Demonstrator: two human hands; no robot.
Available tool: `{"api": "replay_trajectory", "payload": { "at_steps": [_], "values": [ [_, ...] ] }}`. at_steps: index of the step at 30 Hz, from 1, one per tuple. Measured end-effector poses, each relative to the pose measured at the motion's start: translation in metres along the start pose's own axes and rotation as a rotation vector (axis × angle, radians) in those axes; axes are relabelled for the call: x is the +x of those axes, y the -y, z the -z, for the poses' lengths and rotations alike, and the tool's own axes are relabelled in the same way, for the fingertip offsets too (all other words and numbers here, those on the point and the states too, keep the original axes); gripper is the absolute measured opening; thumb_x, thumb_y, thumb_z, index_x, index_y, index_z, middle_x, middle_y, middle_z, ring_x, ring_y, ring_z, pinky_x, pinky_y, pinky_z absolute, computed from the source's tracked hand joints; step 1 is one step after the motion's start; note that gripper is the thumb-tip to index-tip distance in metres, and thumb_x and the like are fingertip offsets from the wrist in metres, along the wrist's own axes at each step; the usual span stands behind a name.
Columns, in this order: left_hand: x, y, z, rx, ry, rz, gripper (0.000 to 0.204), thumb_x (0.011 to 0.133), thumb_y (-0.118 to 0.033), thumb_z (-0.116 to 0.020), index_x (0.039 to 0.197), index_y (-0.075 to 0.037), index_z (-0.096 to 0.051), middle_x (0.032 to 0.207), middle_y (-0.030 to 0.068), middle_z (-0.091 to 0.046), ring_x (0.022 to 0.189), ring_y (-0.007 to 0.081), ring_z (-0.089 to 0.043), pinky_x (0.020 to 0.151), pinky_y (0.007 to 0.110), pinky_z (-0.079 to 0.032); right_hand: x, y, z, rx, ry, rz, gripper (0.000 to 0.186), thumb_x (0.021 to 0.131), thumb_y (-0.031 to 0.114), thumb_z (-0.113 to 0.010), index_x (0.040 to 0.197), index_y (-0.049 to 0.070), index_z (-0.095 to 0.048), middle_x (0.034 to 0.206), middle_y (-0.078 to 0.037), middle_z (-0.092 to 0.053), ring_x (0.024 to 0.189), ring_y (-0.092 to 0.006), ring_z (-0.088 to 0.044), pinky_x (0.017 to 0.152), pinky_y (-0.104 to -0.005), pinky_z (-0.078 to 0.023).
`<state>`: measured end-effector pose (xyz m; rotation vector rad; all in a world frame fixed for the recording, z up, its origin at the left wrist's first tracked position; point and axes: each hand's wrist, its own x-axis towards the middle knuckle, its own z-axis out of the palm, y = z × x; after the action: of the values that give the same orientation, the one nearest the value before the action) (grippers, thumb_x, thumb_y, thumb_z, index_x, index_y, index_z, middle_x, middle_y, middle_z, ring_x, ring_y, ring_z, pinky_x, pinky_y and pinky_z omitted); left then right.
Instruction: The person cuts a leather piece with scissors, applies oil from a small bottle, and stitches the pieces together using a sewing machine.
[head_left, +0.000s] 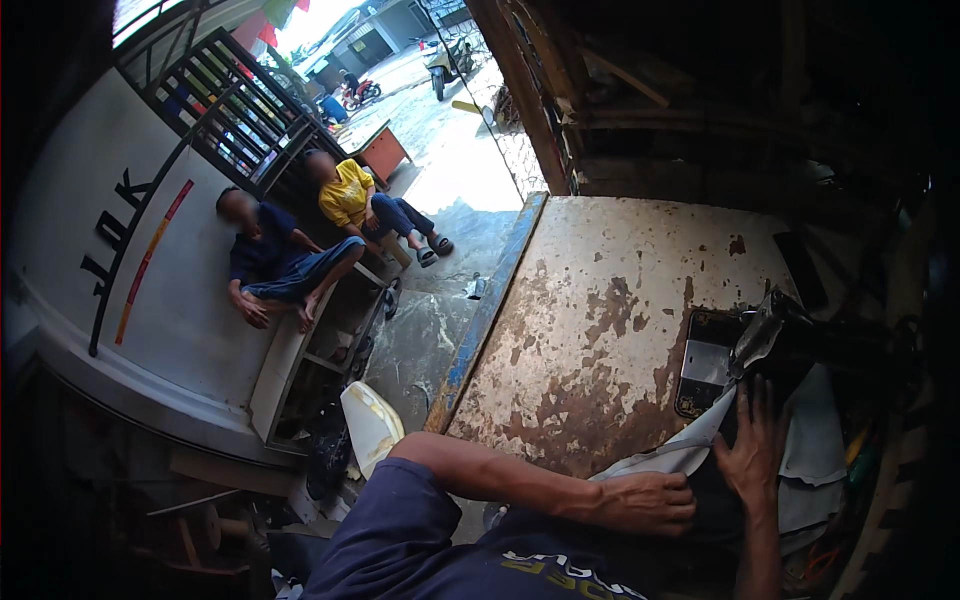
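A black sewing machine (772, 325) stands at the right end of a worn wooden table, its metal bed plate (704, 362) showing to the left of the head. A piece of pale grey and dark material (686, 448), fabric or sheeting, runs from under the machine's head toward my body. My right hand (752, 445) lies on it just below the needle area, fingers stretched out. Nearer to me, my left hand (642, 503) is closed at the material's edge; its fingertips are hidden. More pale material (812, 440) hangs to the right of my right hand.
The tabletop (590, 300) has peeling brown patches and a blue-edged left side (485, 325). Two people sit by the white wall at left, one in dark clothes (275, 255), one in a yellow top (347, 195). A cream plastic seat-like object (370, 425) stands by my left elbow.
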<state>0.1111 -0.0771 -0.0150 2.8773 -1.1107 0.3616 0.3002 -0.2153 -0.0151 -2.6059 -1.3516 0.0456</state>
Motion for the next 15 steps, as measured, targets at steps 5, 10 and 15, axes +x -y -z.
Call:
{"api": "replay_trajectory", "payload": {
  "at_steps": [5, 10, 15],
  "values": [
    [-0.012, 0.032, 0.038, -0.303, 0.230, -0.076, 0.030, 0.087, -0.039, -0.072, 0.094, -0.010, -0.072, 0.090, 0.0013, -0.067, 0.101, 0.0218, -0.061, 0.094, 0.042, -0.042, 0.002, -0.005, -0.008, 0.043, -0.055, 0.048, 0.100, 0.089, 0.060, -0.073, 0.163, 0.002, -0.041, 0.167, -0.025, -0.039, 0.158, -0.0420, -0.030, 0.132, -0.0626, -0.011],
    [-0.067, 0.096, 0.105, -0.453, 0.178, 0.206, 0.049, 0.095, -0.045, -0.073, 0.062, -0.010, -0.065, 0.082, 0.0033, -0.066, 0.099, 0.0245, -0.060, 0.097, 0.048, -0.042, -0.005, -0.008, 0.004, 0.112, 0.054, 0.080, 0.103, 0.089, 0.069, -0.069, 0.164, 0.005, -0.041, 0.170, -0.029, -0.034, 0.160, -0.0455, -0.027, 0.130, -0.0631, -0.015],
    [-0.065, 0.103, 0.073, -0.197, 0.194, 0.685, 0.035, 0.096, -0.032, -0.075, 0.074, -0.005, -0.074, 0.072, 0.0084, -0.065, 0.085, 0.0277, -0.064, 0.094, 0.045, -0.047, -0.006, -0.008, 0.007, 0.118, 0.088, 0.080, 0.101, 0.090, 0.073, -0.066, 0.165, 0.010, -0.042, 0.172, -0.029, -0.028, 0.160, -0.0468, -0.025, 0.130, -0.0641, -0.015]
  ]
}}
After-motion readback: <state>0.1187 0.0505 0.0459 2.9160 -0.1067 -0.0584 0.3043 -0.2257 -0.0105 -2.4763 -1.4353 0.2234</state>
